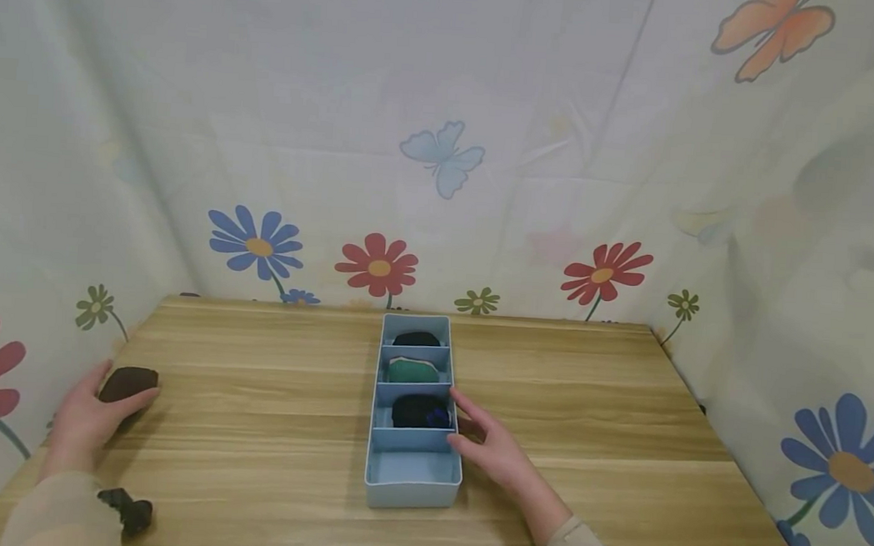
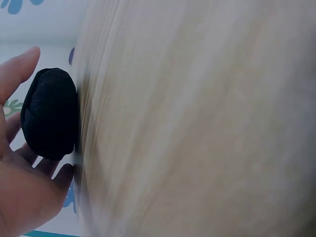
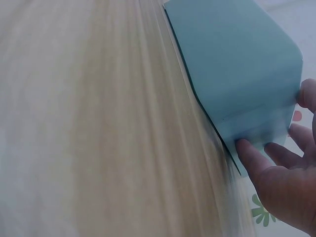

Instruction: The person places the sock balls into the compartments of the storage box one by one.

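At the table's left side, my left hand (image 1: 87, 419) curves its fingers and thumb round a dark fabric bundle (image 1: 130, 382). In the left wrist view this rounded bundle (image 2: 49, 114) stands against the tabletop, fingers behind it. A long blue divided box (image 1: 412, 495) lies in the middle of the table. Its far compartment holds a black bundle (image 1: 416, 339). The second holds a green bundle (image 1: 412, 372) with a pale edge, and the third a black bundle (image 1: 409, 411) with a blue patch. The nearest compartment is bare. My right hand (image 1: 497, 452) touches the box's right side with its fingertips.
The wood-grain table (image 1: 270, 430) reaches back to a pale curtain (image 1: 328, 91) printed with flowers and butterflies. Similar cloth hangs along both sides. Dark wrist gear (image 1: 125, 511) sits by the left sleeve.
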`<state>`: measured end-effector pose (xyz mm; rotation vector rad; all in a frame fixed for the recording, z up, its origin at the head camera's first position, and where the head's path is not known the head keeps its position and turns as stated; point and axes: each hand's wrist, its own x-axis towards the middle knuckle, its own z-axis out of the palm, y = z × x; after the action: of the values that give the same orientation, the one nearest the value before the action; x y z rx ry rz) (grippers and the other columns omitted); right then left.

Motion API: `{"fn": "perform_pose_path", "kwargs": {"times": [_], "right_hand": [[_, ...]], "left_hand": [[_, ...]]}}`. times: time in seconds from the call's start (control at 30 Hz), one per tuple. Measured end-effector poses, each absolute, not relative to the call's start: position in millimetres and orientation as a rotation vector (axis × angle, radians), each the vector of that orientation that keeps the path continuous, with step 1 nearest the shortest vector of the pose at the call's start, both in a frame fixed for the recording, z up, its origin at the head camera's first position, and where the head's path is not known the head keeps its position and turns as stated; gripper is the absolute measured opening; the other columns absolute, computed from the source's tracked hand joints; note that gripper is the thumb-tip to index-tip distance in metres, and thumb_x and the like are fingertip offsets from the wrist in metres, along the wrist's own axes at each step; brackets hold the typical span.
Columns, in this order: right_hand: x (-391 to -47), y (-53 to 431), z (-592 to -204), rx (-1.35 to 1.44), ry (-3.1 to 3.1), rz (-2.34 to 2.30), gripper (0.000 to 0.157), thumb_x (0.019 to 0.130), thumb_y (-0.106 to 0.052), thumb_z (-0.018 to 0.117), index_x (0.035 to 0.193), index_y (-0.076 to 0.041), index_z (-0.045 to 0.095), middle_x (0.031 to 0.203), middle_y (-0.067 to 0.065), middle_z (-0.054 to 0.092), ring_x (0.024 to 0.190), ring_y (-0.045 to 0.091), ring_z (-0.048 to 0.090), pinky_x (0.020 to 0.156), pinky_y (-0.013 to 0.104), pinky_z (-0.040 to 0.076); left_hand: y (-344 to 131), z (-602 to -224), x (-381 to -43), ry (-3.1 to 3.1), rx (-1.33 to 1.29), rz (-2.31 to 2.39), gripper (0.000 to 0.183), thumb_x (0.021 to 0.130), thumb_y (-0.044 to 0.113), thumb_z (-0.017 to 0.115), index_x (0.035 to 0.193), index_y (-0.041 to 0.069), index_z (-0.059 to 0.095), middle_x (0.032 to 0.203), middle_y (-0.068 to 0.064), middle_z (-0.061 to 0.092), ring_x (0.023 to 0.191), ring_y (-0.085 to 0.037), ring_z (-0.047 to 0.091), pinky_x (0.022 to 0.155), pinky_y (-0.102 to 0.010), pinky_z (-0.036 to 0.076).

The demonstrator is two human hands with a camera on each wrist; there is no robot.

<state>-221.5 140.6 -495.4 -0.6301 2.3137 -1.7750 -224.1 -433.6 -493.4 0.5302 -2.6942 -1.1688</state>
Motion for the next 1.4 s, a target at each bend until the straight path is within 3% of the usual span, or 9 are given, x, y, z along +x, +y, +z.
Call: {"fn": "perform_pose_path", "kwargs": {"times": [0.43, 0.67, 1.4], "right_hand": [[-220.9, 140.5, -493.8, -0.620, 2.314, -1.763, 0.065, 0.095, -0.010, 0.066, 0.153, -0.006, 0.036, 0.155, 0.021, 0.034, 0.131, 0.042, 0.047, 0.109, 0.056, 0.034], [-221.0, 141.1, -494.0, -0.623, 2.317, -1.766, 0.065, 0.095, -0.010, 0.066, 0.153, -0.006, 0.036, 0.155, 0.021, 0.035, 0.131, 0.042, 0.047, 0.109, 0.056, 0.034], [-220.3, 141.3, -494.1, -0.642, 2.336, -1.738, 0.065, 0.096, -0.012, 0.065, 0.154, -0.007, 0.036, 0.156, 0.020, 0.033, 0.130, 0.042, 0.048, 0.109, 0.052, 0.036]], "left_hand": [[-437.1, -496.9, -222.0, -2.748, 0.496, -1.146, 0.096, 0.094, 0.040, 0.065, 0.155, -0.003, 0.004, 0.153, -0.038, 0.004, 0.139, -0.059, 0.006, 0.110, -0.069, 0.012], [-438.4, -498.5, -221.3, -2.705, 0.466, -1.153, 0.088, 0.094, 0.028, 0.066, 0.156, 0.000, 0.010, 0.152, -0.039, 0.011, 0.137, -0.061, 0.013, 0.111, -0.067, 0.015], [-434.2, -499.3, -229.8, -2.797, 0.428, -1.066, 0.085, 0.093, 0.034, 0.067, 0.155, -0.001, 0.020, 0.151, -0.039, 0.016, 0.134, -0.064, 0.016, 0.103, -0.074, 0.018]]}}
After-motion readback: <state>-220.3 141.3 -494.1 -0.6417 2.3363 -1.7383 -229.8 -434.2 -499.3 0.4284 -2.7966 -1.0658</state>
